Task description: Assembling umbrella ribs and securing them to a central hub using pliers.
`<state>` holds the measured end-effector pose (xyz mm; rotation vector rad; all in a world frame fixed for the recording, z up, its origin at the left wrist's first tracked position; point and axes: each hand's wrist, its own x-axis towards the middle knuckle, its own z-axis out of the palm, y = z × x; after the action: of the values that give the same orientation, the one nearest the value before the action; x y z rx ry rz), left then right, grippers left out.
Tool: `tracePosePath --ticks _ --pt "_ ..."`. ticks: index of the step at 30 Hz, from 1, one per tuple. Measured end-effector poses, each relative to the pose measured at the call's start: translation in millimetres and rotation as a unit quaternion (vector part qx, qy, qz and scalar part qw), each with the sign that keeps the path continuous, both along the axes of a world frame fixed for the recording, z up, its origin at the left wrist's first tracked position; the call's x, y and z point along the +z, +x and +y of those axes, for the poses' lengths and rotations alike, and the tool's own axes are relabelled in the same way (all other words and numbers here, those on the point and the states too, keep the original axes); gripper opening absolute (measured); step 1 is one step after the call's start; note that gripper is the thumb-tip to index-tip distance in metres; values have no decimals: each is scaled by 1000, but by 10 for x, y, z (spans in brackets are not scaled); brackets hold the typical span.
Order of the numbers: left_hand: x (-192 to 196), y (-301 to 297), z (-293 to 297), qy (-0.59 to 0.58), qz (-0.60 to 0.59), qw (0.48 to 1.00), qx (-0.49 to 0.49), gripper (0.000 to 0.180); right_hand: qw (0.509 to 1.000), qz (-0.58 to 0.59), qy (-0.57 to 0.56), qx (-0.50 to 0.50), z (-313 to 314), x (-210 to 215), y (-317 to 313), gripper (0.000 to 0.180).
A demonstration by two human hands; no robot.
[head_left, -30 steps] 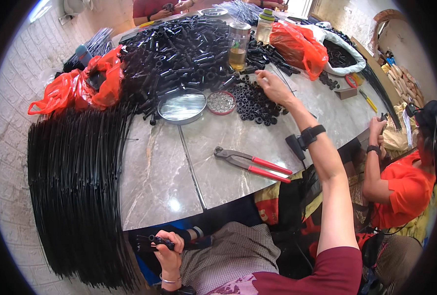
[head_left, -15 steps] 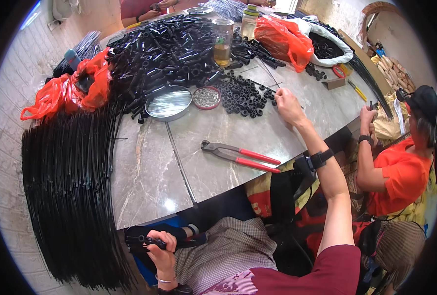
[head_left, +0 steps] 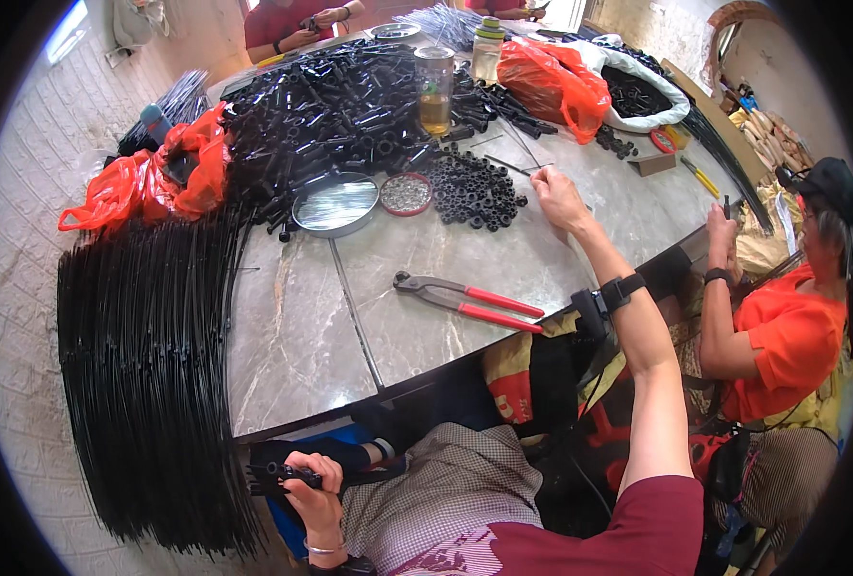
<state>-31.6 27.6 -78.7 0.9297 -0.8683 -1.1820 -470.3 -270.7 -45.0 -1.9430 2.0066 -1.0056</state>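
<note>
My left hand [head_left: 317, 488], low over my lap beside the table edge, is closed around black tubular plastic pieces [head_left: 290, 472]; a round opening shows at one end. Its palm side is partly hidden. Over the tabletop, my right hand [head_left: 561, 200] is pinched at the end of a thin black rod [head_left: 513, 167]. Just left of those fingertips lies a spread of small black rings [head_left: 479, 192]. Red-handled pincers [head_left: 465, 300] rest on the table nearer me. A round tin of thin silvery pins [head_left: 337, 204] and a red-rimmed dish of small metal bits [head_left: 406, 194] stand beyond.
A heap of black plastic tubes [head_left: 340, 106] covers the table's back. Bundled black rods [head_left: 148, 384] overhang its left. A clear tumbler [head_left: 434, 91], a bottle [head_left: 487, 50], red bags [head_left: 556, 82] and a yellow-handled tool [head_left: 698, 178] stand around. People work across the table and at right.
The view has shifted slightly. My right hand has edged a little up and left toward the rod's end. My left hand keeps its grip on the black pieces.
</note>
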Motion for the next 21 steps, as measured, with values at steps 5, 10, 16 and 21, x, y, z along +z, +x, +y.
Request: tracePosePath --ticks 5,10,16,21 --pt "17 -47 16 -10 -3 1000 -4 59 999 -4 36 -3 -76 37 -128 20" --pt "70 74 23 -14 55 998 30 60 950 -290 19 113 402 402 247 17" --pt "225 152 -18 -34 45 997 54 61 752 -565 153 304 1549 713 1346 9" --pt "302 84 -7 -74 18 996 39 61 559 -690 270 373 1914 459 2055 7"
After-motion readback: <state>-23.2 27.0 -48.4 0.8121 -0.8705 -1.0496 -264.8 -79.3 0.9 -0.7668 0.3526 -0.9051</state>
